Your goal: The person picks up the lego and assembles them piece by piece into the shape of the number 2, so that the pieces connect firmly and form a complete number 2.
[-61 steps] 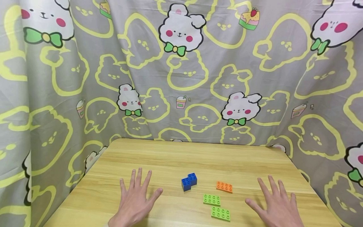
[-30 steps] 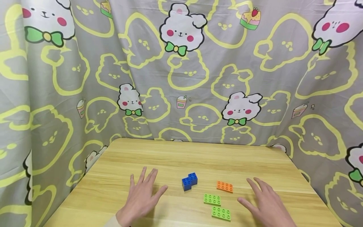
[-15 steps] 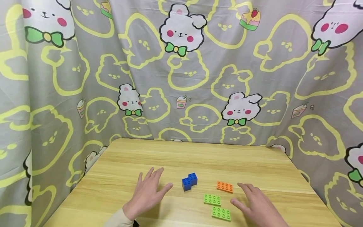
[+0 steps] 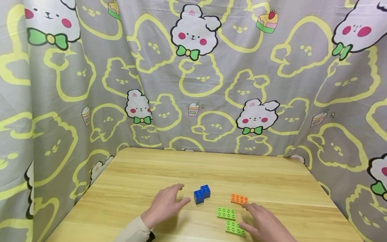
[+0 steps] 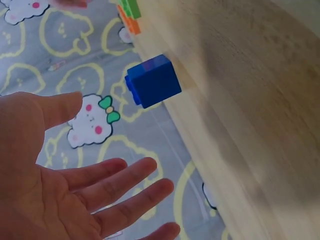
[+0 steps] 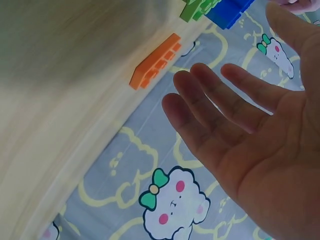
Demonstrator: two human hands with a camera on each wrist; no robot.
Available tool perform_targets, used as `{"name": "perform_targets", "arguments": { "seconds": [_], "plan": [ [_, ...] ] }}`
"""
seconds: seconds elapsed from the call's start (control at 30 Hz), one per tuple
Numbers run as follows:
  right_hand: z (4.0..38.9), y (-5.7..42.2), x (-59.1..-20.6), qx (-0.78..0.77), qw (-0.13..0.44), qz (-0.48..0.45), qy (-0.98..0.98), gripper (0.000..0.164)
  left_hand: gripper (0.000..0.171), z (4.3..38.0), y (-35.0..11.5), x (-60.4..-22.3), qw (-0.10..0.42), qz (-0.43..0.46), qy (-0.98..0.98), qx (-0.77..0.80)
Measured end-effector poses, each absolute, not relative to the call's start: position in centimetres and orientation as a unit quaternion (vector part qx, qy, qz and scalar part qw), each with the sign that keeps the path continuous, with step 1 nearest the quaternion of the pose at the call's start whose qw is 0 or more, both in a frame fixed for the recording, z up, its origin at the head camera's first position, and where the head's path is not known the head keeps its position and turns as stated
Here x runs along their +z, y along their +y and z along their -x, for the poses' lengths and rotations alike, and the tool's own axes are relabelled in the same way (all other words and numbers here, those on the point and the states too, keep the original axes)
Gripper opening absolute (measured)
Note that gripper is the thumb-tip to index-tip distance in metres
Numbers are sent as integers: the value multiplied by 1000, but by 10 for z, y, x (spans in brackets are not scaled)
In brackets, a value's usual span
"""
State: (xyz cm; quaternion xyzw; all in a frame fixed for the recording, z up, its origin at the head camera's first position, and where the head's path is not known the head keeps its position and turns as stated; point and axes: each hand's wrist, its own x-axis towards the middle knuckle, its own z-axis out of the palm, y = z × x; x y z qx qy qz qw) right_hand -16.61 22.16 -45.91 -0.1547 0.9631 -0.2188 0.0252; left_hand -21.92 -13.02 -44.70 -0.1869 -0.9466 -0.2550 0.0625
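Two blue building bricks [image 4: 198, 196] stand corner to corner near the middle of the table. My left hand [image 4: 165, 203] hovers just left of them, thumb and fingers apart and holding nothing; the left wrist view shows a blue brick [image 5: 154, 82] beyond the thumb. To the right lie a flat orange brick [image 4: 237, 198] and two flat light-green bricks, one farther [image 4: 225, 213] and one nearer [image 4: 232, 227]. Over their right ends is my right hand [image 4: 262, 220], its fingers extended and nothing in its grasp. From the head, its fingertips partly cover the orange and nearer green bricks.
The wooden table [image 4: 145, 168] stretches behind and to both sides of the bricks. A grey curtain [image 4: 211, 84] printed with bears and bunnies hangs around its back and sides.
Both hands have moved inward: the left toward the right, close to the blue bricks, and the right toward the left, over the orange and green bricks. The bricks have stayed put.
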Motion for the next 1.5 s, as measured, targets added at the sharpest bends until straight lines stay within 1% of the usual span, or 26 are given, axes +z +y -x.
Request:
{"name": "perform_targets", "arguments": {
  "seconds": [0.2,0.37,0.43,0.77,0.97,1.3,1.5],
  "plan": [
    [169,217,-462,-207,53,182,960,61,61,225,-119,-453,40,199,-945,-256],
    [172,212,-462,-224,92,171,955,60,59,230,-111,-457,25,208,-940,-268],
    [174,210,-463,-226,100,169,954,58,59,232,-109,-458,20,210,-937,-277],
    [178,209,-471,-225,103,197,948,44,54,238,-102,-463,-3,213,-927,-307],
    [178,207,-473,-231,104,198,947,38,52,242,-98,-464,-2,211,-928,-307],
    [178,203,-475,-218,109,204,948,33,42,247,-94,-470,-17,208,-923,-322],
    [178,203,-476,-200,104,211,951,32,35,250,-94,-472,-15,212,-922,-323]
  ]
}}
